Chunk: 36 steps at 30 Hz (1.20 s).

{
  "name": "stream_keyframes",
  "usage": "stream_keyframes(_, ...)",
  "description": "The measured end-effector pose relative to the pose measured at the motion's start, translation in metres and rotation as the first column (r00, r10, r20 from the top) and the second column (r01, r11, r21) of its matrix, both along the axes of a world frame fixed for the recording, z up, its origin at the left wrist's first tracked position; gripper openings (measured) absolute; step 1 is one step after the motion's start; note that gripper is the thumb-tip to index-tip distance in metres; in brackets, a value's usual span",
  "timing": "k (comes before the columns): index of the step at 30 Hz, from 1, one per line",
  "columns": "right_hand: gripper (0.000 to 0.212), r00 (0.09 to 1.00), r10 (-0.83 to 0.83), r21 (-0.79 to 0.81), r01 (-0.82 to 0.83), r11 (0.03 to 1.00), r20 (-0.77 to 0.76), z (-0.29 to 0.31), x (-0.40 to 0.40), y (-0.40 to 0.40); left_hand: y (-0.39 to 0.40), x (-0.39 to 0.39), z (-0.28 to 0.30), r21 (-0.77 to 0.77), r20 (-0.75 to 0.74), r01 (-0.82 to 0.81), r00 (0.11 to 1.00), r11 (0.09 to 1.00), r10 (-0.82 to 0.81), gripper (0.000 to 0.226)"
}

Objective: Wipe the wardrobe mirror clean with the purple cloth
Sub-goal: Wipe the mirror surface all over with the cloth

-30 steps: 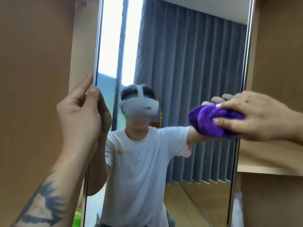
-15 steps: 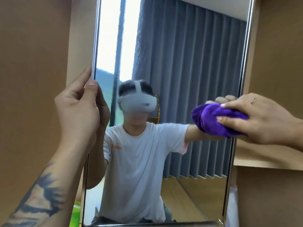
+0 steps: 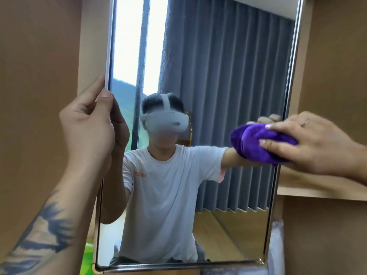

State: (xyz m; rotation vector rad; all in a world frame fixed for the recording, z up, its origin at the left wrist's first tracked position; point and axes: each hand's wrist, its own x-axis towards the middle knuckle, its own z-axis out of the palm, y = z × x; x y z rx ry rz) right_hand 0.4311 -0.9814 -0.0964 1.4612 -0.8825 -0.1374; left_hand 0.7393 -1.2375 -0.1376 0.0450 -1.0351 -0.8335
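We've got the mirror [image 3: 228, 76] straight ahead, metal frame all round, set w/ brown wardrobe panels [image 3: 39, 56] on both sides. Our left hand [image 3: 87, 128] grips the mirror's left edge approx. mid-height: thumb on the front by the glass, fingers curled behind the frame. Tattooed forearm [image 3: 39, 231] runs down to the bottom-left corner.

Our right hand [image 3: 315, 143] comes in from the right & holds the purple cloth [image 3: 256, 143], bunched into a wad, pressed vs. the glass near the mirror's right edge, roughly mid-height. Fingers curl over the top & front of the cloth; a ring shows on one finger. Cloth touches the glass and sits just inside the right frame strip.

Behind that hand, a wooden shelf [image 3: 317, 189] sticks out to the right of the mirror. Bottom rail of the frame is visible low in view, something green [image 3: 87, 259] beside its left corner; can't tell what it is.

Reflection: person in white tee & white headset, grey curtain, bright window, wood floor.
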Motion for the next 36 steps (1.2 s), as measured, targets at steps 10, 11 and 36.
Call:
stream_keyframes(10, 0.031, 0.987, 0.149, -0.071, -0.144, 0.987, 0.066, -0.035, 0.039, -0.041, -0.008, -0.001, -0.004, -0.016, 0.001, 0.004, 1.0, 1.0, -0.004, 0.037)
stream_keyframes(11, 0.028, 0.991, 0.134, 0.009, -0.134, 0.991, -0.028, -0.043, 0.043, -0.042, -0.01, 0.0, -0.004, -0.014, 0.009, 0.007, 1.0, 1.0, -0.007, 0.038)
stream_keyframes(36, 0.045, 0.86, 0.292, -0.453, -0.081, 0.888, 0.418, 0.031, 0.094, -0.084, 0.012, 0.005, -0.018, 0.072, 0.005, 0.051, 0.999, 0.996, -0.051, 0.04)
